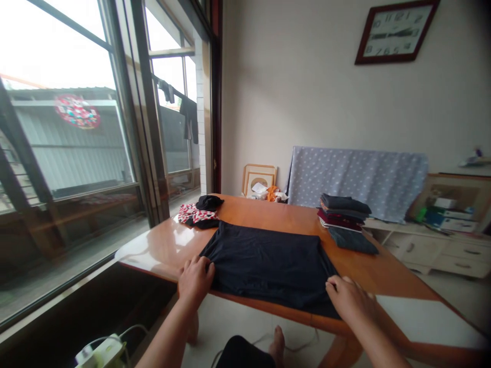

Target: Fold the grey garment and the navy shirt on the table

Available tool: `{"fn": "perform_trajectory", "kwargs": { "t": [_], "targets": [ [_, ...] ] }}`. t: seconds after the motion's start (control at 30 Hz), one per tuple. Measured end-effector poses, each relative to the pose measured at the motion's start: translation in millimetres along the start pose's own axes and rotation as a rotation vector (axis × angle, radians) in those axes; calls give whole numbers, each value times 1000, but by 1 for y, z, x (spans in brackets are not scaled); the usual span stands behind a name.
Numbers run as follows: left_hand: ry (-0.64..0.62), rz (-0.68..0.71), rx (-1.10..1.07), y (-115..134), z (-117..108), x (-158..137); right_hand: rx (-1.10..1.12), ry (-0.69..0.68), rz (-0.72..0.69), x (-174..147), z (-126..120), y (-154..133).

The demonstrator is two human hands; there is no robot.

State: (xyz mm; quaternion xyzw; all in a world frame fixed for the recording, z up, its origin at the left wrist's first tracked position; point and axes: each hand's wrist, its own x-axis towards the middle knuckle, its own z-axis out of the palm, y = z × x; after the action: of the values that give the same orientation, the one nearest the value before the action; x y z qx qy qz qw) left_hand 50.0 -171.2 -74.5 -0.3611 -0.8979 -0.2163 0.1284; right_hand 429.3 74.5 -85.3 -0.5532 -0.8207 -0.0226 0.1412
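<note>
A dark navy garment point(268, 266) is spread in a wide, nearly flat piece along the near edge of the wooden table point(261, 207). Shallow wrinkles run across it, and its exact kind does not show. At its left edge, my left hand point(196, 278) has curled fingers gripping the cloth near the front corner. My right hand point(351, 296) pinches the opposite side, with the thumb against the fingers. The fingertips of both hands are partly hidden.
Black and red-white patterned clothes point(197, 215) lie at the back left. A stack of folded clothes point(342, 212) stands at the back right, a folded dark piece point(353, 240) before it. A white sheet point(425, 319) covers the right corner; a power strip point(103, 352) is low left.
</note>
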Motion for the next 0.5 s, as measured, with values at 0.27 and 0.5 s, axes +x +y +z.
{"fn": "perform_trajectory", "kwargs": {
  "t": [0.27,0.5],
  "targets": [
    [4,-128,-84,-9,-2,45,155,135,-153,12,-1,-17],
    [-145,-174,-238,-18,24,123,215,-23,-210,14,8,-40]
  ]
}}
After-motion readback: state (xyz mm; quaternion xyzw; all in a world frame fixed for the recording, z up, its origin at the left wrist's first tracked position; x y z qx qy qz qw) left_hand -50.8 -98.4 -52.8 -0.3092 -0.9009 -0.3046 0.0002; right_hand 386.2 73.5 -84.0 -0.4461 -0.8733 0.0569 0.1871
